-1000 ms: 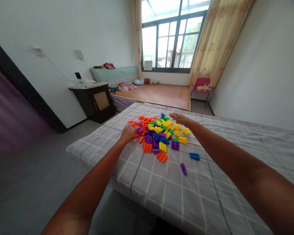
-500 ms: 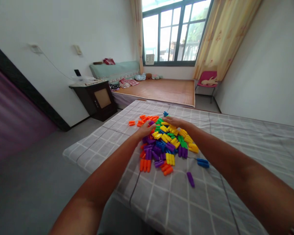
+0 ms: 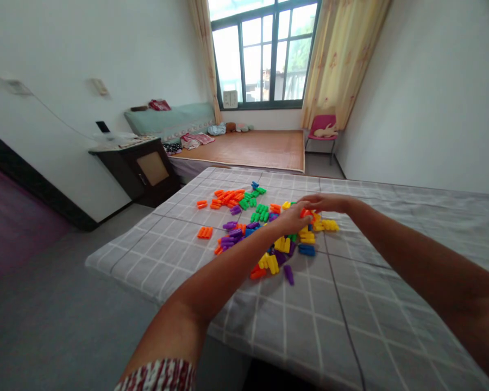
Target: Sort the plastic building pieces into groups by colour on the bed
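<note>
Colourful plastic pieces lie scattered over a grey checked cloth (image 3: 309, 304). My left hand (image 3: 295, 218) reaches across the pile to its right side, low over yellow, orange and green pieces. Close beside it, my right hand (image 3: 318, 202) rests at the far right of the pile; the two hands nearly touch. Whether either holds a piece is hidden by the fingers and their small size. Orange pieces (image 3: 230, 197) and green pieces (image 3: 261, 213) are at the back left, purple pieces (image 3: 231, 238) at the left, and a lone purple piece (image 3: 288, 275) in front.
Beyond the cloth stands a low bed with a brown mat (image 3: 261, 146). A dark cabinet (image 3: 152, 168) is at the left, a pink chair (image 3: 323, 126) at the back right, under the window (image 3: 264, 60) and curtain (image 3: 330, 65).
My left hand has moved right across the pile, and my right hand has shifted right too. The pieces are more spread out. The view has turned a little to the right.
</note>
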`<state>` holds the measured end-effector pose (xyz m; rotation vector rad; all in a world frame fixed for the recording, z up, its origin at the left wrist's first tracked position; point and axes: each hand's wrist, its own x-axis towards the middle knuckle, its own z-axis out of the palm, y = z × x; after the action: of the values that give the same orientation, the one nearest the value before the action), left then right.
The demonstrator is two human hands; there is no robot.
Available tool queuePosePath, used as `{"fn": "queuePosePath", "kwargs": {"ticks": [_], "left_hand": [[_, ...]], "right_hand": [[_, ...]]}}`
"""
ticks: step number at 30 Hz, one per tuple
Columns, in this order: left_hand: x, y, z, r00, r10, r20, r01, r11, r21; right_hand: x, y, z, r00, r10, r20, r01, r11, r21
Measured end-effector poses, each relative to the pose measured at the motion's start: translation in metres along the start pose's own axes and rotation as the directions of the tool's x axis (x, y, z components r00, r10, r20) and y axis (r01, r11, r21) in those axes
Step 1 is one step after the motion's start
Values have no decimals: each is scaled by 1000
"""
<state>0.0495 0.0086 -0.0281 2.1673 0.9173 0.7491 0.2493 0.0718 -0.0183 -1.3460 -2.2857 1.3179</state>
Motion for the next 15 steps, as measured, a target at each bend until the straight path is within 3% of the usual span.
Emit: {"fn": "queuePosePath", "kwargs": {"ticks": [2,4,7,9,12,15], "left_hand": [[-11,16,11,995,73,62,-77,994,71],[-37,27,9,986,140,87,-152,979,140],[-96,27,-20,981,156,119,-182,951,251],[-141,13,-52,990,74,118,-110,936,333],[-192,-28,-107,991,-123,45,91,896,434],[-211,-80,-155,938,-267,-220,341,818,464]], "right_hand": [[-17,8,-3,1000,2,-9,-2,1000,-15],[-25,12,-6,997,15,-73,-18,999,-49],[-21,7,-11,975,0,-224,-23,995,-99],[-6,-2,-11,959,-52,-278,16,991,-130],[39,-23,-3,950,-176,-258,129,974,-187],[103,-45,11,942,-256,-217,203,949,-240]]}}
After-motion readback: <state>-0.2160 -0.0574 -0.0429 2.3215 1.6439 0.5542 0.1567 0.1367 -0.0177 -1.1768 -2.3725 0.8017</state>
